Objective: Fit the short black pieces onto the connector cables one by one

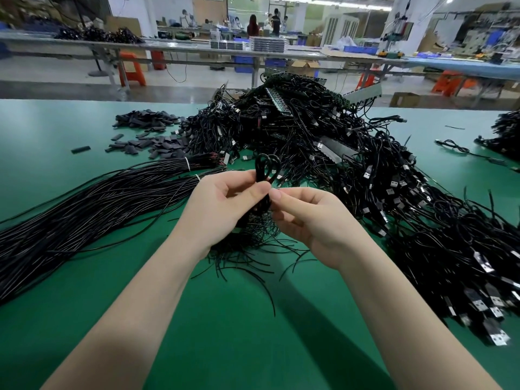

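Note:
My left hand grips a looped black connector cable above the green table, with the loop sticking up past my thumb. Fingertip to fingertip with it, my right hand pinches the cable just below the left thumb. Whether a short black piece sits between the fingers I cannot tell. Several short black pieces lie in a loose heap at the back left. Loose thin cable ends spread on the table under my hands.
A big tangle of USB connector cables covers the middle and right of the green table. Tied bundles of long black cables lie at the left. Another cable heap sits far right. People stand at benches behind.

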### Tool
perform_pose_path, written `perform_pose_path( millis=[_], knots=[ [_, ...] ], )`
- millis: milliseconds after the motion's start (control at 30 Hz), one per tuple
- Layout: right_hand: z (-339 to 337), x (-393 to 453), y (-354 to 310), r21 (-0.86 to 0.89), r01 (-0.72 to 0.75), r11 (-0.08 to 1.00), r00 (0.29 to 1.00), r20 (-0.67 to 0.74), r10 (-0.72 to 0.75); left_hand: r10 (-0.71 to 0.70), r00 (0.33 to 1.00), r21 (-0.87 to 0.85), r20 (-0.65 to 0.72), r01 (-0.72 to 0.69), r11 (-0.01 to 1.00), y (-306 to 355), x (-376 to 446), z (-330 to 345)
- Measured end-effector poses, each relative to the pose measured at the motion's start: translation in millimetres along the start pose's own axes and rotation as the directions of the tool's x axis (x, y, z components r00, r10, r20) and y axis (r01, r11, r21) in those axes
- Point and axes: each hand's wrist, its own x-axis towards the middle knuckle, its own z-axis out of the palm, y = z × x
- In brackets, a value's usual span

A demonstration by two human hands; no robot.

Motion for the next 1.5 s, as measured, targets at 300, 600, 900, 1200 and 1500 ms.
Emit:
perform_pose_path(
  millis=[300, 600, 900, 1200, 1500],
  knots=[
    [4, 1, 0, -0.118, 0.36, 0.926, 0.929, -0.045, -0.367, 0.179, 0.977, 0.078, -0.114, -0.17, 0.982, 4, -3, 8],
    [-9, 7, 13, -0.767, 0.575, -0.285, 0.259, 0.501, -0.826, -0.308, 0.924, -0.271, 0.227, 0.364, 0.891, 15, -5, 0],
    [7, -7, -5, -0.381, 0.306, 0.872, 0.919, -0.122, -0.376, 0.067, 0.992, 0.003, -0.103, -0.067, 0.998, 6, -3, -1],
    [5, -9, -9, -0.05, 0.104, 0.993, 0.994, -0.017, -0.105, 0.114, 0.993, 0.0, -0.023, -0.114, 0.994, 15, -4, -4],
    [1, 0, 1, -0.779, 0.624, -0.055, 0.377, 0.362, -0.853, -0.301, 0.947, -0.309, 0.113, 0.321, 0.895, 18, -4, -1]
  ],
)
